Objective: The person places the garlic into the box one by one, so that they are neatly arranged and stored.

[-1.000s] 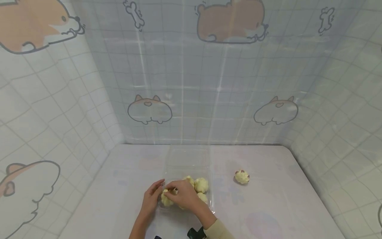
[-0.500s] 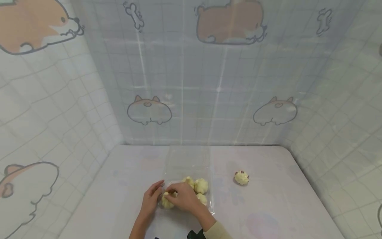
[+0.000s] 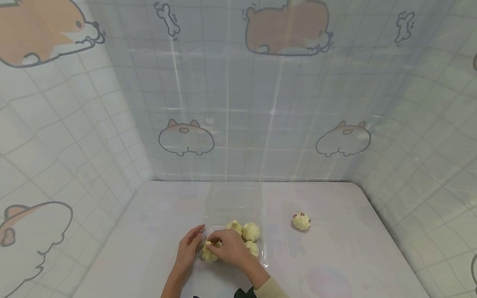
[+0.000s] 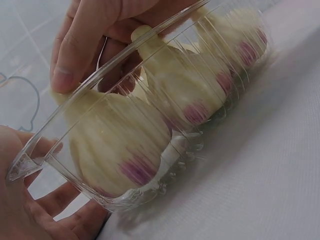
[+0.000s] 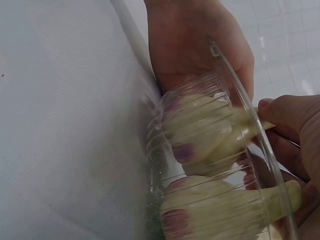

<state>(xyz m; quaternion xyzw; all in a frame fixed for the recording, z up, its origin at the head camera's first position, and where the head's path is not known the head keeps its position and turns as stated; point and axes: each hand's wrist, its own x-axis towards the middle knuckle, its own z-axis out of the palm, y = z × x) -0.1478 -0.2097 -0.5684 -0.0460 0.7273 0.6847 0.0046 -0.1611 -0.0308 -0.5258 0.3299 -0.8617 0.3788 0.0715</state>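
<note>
A clear plastic clamshell box lies on the table with its lid folded back, several pale garlic bulbs with purple-marked bases inside. My right hand pinches the stem of the garlic bulb at the box's front left, thumb and finger over the rim. That bulb sits inside the box wall, stem up, as the right wrist view also shows. My left hand rests against the box's left side, its fingers fairly straight and partly hidden behind the plastic in the left wrist view. Some bulbs are covered by my right hand.
One more garlic bulb lies on the table to the right of the box. The transparent lid stretches toward the back wall. Patterned curtain-like walls enclose the table on the left, back and right. A dark object is near the right sleeve.
The pinched garlic bulb has shifted slightly toward the front and sits lower in the box's left front corner. My right hand follows slightly; my left hand stays at the box's side.
</note>
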